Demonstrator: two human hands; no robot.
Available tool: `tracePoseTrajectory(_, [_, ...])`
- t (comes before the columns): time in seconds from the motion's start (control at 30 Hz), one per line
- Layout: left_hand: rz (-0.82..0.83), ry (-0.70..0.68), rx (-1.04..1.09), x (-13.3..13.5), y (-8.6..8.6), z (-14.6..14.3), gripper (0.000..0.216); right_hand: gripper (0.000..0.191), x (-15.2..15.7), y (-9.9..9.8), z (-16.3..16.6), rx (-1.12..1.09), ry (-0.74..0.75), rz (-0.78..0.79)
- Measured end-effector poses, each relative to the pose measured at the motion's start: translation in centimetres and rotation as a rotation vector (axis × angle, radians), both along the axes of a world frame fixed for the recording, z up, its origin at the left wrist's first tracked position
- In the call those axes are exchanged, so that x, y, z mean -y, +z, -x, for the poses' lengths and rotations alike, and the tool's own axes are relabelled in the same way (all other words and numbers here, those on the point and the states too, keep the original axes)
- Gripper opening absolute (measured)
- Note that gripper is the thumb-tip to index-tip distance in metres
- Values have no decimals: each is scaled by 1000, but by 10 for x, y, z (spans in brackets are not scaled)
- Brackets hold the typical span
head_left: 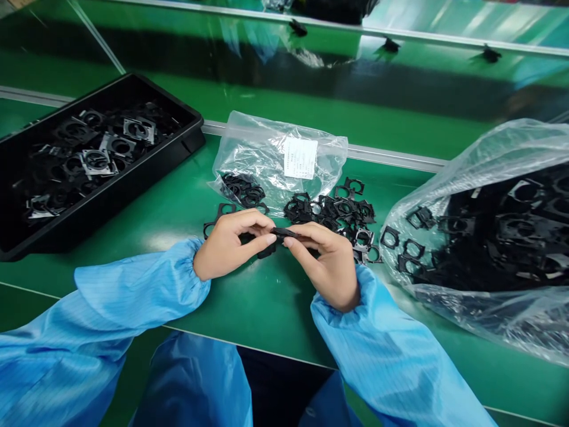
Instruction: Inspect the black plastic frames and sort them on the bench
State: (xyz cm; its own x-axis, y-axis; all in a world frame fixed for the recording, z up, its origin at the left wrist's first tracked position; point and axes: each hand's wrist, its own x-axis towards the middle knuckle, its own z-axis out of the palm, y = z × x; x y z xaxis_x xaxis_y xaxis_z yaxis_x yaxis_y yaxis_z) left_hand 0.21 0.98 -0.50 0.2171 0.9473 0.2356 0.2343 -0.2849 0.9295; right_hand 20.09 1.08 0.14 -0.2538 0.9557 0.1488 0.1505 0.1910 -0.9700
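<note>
Between my two hands is a small black plastic part, seen nearly edge-on. My left hand pinches its left end between thumb and fingers. The right end is pinched the same way by my right hand. Just behind the hands lies a loose pile of black frame-shaped parts, each with a round opening. A few more of these sit behind and beside my left hand, partly hidden by it. Fine details of the held part are too small to make out.
A black bin of similar parts, some silvery, stands at the left. Behind the pile lies a clear plastic bag with a white label. A large clear bag full of black parts takes up the right side of the green table.
</note>
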Motion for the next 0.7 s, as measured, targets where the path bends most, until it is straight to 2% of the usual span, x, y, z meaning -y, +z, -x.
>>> tracePoseTrajectory(0.17, [-90,5,-55,-1,4,1,7,9,-2,1,0,73,60,-23])
tracePoseTrajectory(0.33, [95,-68,76,-4,6,4,5,17,-5,3,-2,-30,105,49])
tracePoseTrajectory(0.47, [247,-96,114,-6,8,6,15,23,-5,4,-3,-64,118,103])
tracePoseTrajectory(0.57, [256,-62,110,-6,9,4,26,30,-5,5,-3,-4,73,99])
tracePoseTrajectory(0.7, [230,-25,145,-5,8,0,28,35,-4,6,-2,24,34,99])
